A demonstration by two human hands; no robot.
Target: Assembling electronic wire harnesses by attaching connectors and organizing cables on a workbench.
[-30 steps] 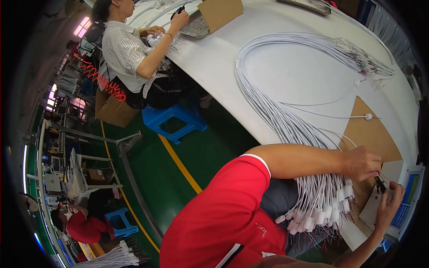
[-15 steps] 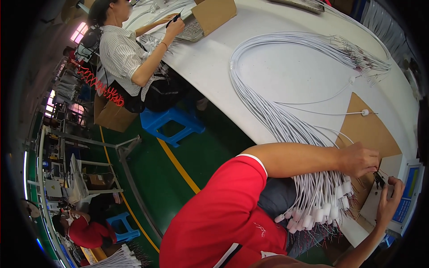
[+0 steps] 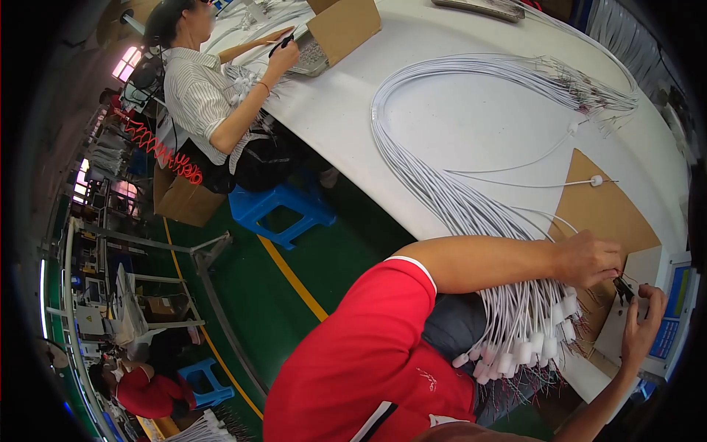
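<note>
My left hand (image 3: 589, 259) is closed in a pinch above the brown board at the table's right end. What lies between its fingertips is too small to make out. Just beyond them are small black clips (image 3: 624, 289) with thin wires. My right hand (image 3: 642, 324) is beside the clips, thumb and fingers apart, with its fingertips close to them. Under my left forearm hangs a bundle of white cables (image 3: 515, 295). Their white plastic end pieces (image 3: 524, 350) and thin bare-ended wires dangle over the table edge near my lap.
A white box with a blue and green panel (image 3: 669, 317) stands beside my right hand. The cable loop (image 3: 387, 121) curves over the white table (image 3: 486, 132). Brown cardboard (image 3: 600, 202) lies on it. At the far left a co-worker (image 3: 199, 103) sits on a blue stool (image 3: 283, 214) near an open carton (image 3: 346, 33).
The whole view has shifted slightly. My hands remain at the black clips, with only small finger movements. The co-worker's hand holding the black tool has moved a little.
</note>
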